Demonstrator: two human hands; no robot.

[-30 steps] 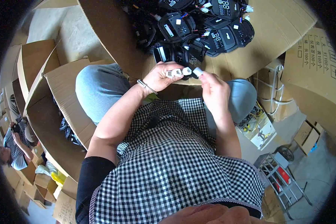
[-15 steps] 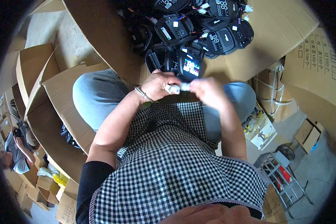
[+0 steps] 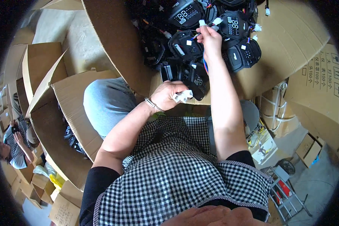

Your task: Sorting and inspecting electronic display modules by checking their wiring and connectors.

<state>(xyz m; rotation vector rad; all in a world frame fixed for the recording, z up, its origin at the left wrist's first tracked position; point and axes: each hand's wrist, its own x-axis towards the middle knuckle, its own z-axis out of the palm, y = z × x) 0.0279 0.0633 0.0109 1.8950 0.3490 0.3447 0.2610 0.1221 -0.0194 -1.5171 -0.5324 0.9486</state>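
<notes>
My left hand [image 3: 168, 95] is closed around a cluster of small white plastic connectors [image 3: 182, 96], close to my lap and just below a black display unit [image 3: 188, 75]. My right hand [image 3: 210, 37] reaches up into the big cardboard box [image 3: 290, 34] and pinches a white connector [image 3: 214, 22] on coloured wires [image 3: 204, 62] that hang down past my wrist. Around that hand lie several black display units [image 3: 235, 26] with screens and cables.
An open cardboard box [image 3: 69, 113] stands at my left, with more flattened and stacked cartons [image 3: 316, 83] on both sides. Another person [image 3: 11, 147] in a striped top sits at the far left. A small metal rack [image 3: 286, 196] stands at lower right.
My right hand has left the left hand and moved up into the box, taking hold of a connector on wires. The left hand stays low, still gripping the white connectors.
</notes>
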